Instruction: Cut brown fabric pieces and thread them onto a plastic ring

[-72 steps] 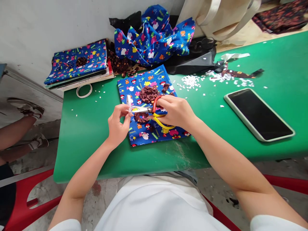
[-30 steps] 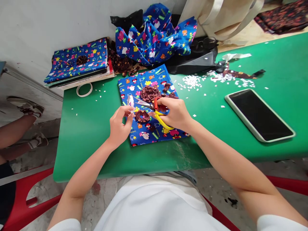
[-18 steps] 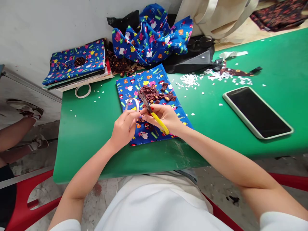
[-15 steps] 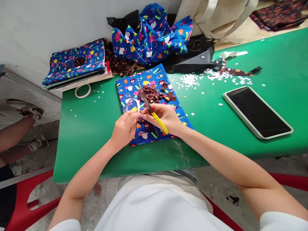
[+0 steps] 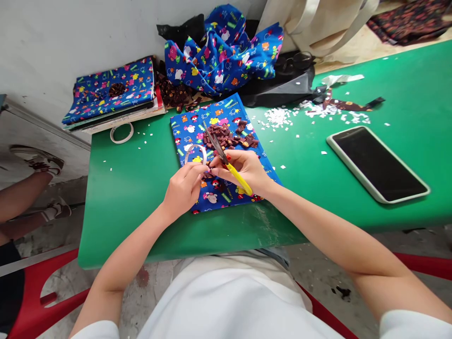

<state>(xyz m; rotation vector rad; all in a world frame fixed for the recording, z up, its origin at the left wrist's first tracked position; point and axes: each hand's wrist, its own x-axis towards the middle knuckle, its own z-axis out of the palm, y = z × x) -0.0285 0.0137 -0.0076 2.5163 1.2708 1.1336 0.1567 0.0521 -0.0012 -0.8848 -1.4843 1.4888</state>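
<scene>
Scissors (image 5: pixel 223 159) are held by the right hand (image 5: pixel 249 172) above the blue cloth (image 5: pixel 229 112). The left hand (image 5: pixel 181 188) pinches a white strip (image 5: pixel 204 154) over it.

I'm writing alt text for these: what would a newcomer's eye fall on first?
Probably the yellow-handled scissors in the right hand, above the blue printed cloth scattered with brown pieces. Next, the crumpled blue fabric at the back of the green table, and the phone lying at right.
</scene>
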